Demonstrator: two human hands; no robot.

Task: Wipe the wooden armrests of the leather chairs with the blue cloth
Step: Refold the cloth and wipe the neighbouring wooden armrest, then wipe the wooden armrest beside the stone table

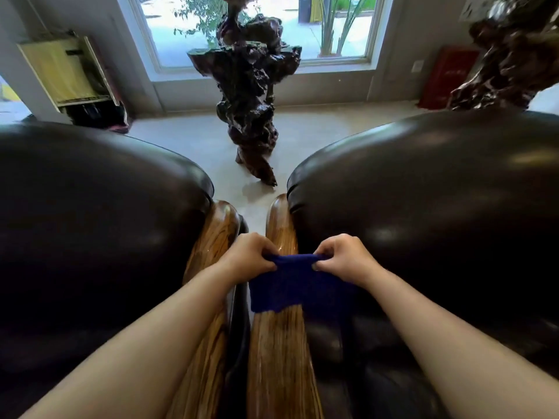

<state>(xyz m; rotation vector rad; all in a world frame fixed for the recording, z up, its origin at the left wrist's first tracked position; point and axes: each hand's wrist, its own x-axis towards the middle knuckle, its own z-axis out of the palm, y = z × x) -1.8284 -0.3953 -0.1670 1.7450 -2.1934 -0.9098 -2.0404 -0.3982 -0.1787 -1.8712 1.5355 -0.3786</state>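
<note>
Two dark leather chairs stand side by side, the left chair [90, 222] and the right chair [438, 207], their striped wooden armrests almost touching in the middle. The blue cloth [290, 285] hangs spread over the right chair's armrest [278, 358]. My left hand [248, 258] pinches the cloth's upper left corner and my right hand [341, 258] pinches its upper right corner, holding it stretched between them. The left chair's armrest [211, 237] runs under my left forearm and is partly hidden by it.
A tall dark gnarled wood sculpture [251, 95] stands on the pale floor just beyond the armrests, before a window. A second dark sculpture [508, 55] rises at the back right beside a red box [444, 77]. A yellowish cabinet [66, 71] leans at the back left.
</note>
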